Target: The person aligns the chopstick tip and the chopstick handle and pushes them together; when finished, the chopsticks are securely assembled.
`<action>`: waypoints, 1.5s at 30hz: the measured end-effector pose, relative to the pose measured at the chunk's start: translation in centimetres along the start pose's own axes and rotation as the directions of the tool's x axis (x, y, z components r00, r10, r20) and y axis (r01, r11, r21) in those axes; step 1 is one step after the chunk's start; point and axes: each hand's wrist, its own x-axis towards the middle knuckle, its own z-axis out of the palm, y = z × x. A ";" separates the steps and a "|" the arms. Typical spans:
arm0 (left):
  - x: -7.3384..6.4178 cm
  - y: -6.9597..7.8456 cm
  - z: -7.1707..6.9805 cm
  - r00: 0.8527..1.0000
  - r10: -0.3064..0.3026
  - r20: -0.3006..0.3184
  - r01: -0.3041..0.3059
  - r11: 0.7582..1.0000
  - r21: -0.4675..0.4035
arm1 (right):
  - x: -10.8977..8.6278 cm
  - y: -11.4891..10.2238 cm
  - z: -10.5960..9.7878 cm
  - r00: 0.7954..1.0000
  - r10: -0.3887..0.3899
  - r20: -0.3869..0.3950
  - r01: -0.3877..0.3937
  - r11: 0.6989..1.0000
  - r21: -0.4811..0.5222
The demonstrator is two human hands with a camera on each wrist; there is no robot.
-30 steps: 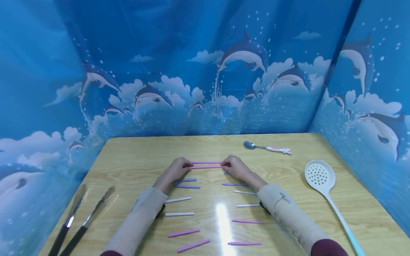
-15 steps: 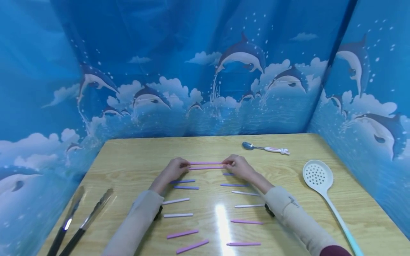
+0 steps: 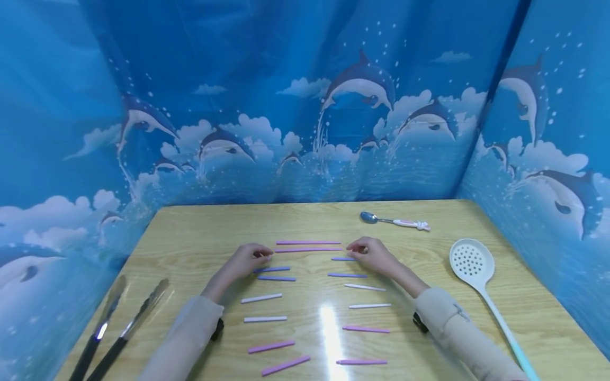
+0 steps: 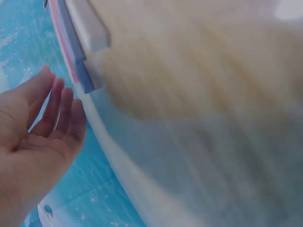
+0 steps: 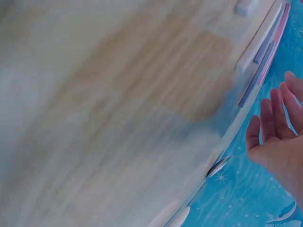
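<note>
Two long pink sticks (image 3: 308, 242) lie parallel, running crosswise on the wooden table (image 3: 205, 227). My left hand (image 3: 247, 260) hovers just off their left ends, holding nothing; in the left wrist view the left hand (image 4: 45, 123) has relaxed, slightly bent fingers. Off the right ends is my right hand (image 3: 374, 256), also holding nothing, and the right wrist view shows the right hand (image 5: 279, 127) with loosely spread fingers. Short blue sticks (image 3: 277, 278) lie close to the left hand, and others near the right hand include a blue stick (image 3: 347, 275).
Nearer me are two columns of short sticks, with white sticks (image 3: 265, 319) and then pink sticks (image 3: 271, 346). A spoon (image 3: 395, 220) lies at the back right, a slotted skimmer (image 3: 473, 260) at the right. Two black-handled utensils (image 3: 126, 336) lie at the left.
Both hands have let go of the two long pink sticks and drawn apart, left hand leftward and right hand rightward, each slightly toward me. The long sticks stay lying on the table.
</note>
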 end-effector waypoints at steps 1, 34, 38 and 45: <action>-0.2 -0.1 0.0 1.000 -0.002 0.013 0.002 1.000 0.003 | -0.1 0.2 0.0 1.000 0.002 0.008 -0.002 1.000 -0.002; -0.7 0.1 0.8 0.989 0.034 0.141 -0.039 0.998 0.038 | -0.6 0.5 0.1 0.995 0.021 0.097 -0.017 0.999 -0.045; -0.7 1.1 1.1 0.991 0.038 0.130 -0.041 0.999 0.021 | -0.7 0.2 0.2 0.998 0.002 0.070 0.000 1.000 -0.030; -0.3 3.0 1.8 0.993 0.056 0.104 -0.055 0.998 -0.009 | -0.7 -1.5 0.5 0.998 -0.033 0.047 0.030 0.997 0.074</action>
